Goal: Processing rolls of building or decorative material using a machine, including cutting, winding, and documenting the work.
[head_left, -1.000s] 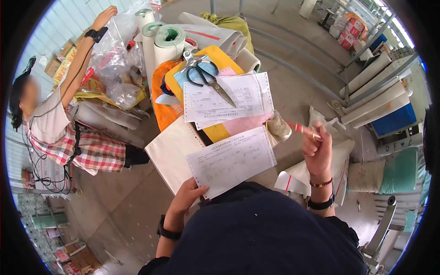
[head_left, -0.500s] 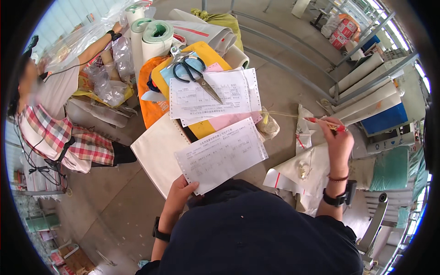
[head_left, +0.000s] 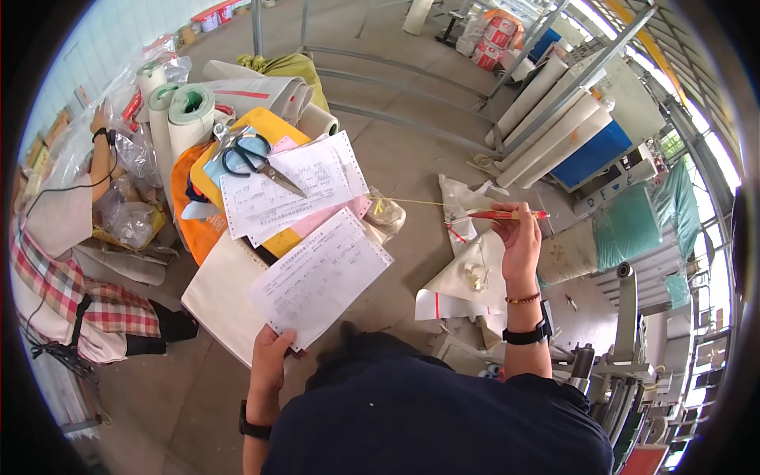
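Observation:
My left hand [head_left: 270, 358] pinches the near corner of a printed sheet [head_left: 321, 277] with punched edges, thumb on top. The sheet lies partly over a blank cream pad [head_left: 226, 289]. Off to the right, my raised right hand [head_left: 520, 252] grips a slim red pen-like stick [head_left: 495, 214] with yellow on it. A thin yellow string [head_left: 423, 202] runs from it leftward to a small clear bag [head_left: 385, 218]. Beyond the held sheet, black-handled scissors [head_left: 261, 165] rest on more printed sheets [head_left: 332, 170], which lie over a yellow clipboard [head_left: 265, 123].
White rolls with green inside [head_left: 190, 115] and an orange bag [head_left: 190, 198] stand at the back left. A co-worker in a checked apron [head_left: 51, 265] reaches among plastic bags at left. Cream scraps [head_left: 467, 273], metal rails [head_left: 412, 73] and machine parts [head_left: 625, 317] lie to the right.
The view has swung right, so most things sit further left. The red stick now lies nearly level in my right hand, its string drawn toward the bag. My left hand keeps the sheet.

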A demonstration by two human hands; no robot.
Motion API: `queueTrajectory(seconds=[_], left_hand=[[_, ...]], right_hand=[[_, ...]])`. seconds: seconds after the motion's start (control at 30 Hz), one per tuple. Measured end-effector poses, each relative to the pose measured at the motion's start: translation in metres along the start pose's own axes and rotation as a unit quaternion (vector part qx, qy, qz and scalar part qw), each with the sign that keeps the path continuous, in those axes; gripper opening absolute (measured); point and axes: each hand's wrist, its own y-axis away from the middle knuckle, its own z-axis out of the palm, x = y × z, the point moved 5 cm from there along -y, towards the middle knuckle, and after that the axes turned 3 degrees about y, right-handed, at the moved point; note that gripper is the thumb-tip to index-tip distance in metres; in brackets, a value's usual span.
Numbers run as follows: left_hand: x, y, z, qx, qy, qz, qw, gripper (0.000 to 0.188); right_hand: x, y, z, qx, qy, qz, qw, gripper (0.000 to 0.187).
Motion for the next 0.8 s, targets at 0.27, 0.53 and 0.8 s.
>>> queueTrajectory(seconds=[0.27, 0.53, 0.8], left_hand=[[-0.003, 0.003, -0.006, -0.019, -0.007, 0.014, 1.000, 0.032], [-0.018, -0.004, 0.000, -0.033, 0.005, -0.005, 0.999, 0.031], [-0.026, -0.019, 0.031, 0.006, 0.040, -0.008, 0.999, 0.031]], right_hand=[[0.009, -0.003, -0.015, -0.137, 0.304, 0.087, 0.939, 0.031], [0.018, 0.044, 0.014, -0.261, -0.304, 0.262, 0.878, 0.036], [0.055, 0.088, 0.192, -0.477, -0.234, 0.211, 0.821, 0.072]])
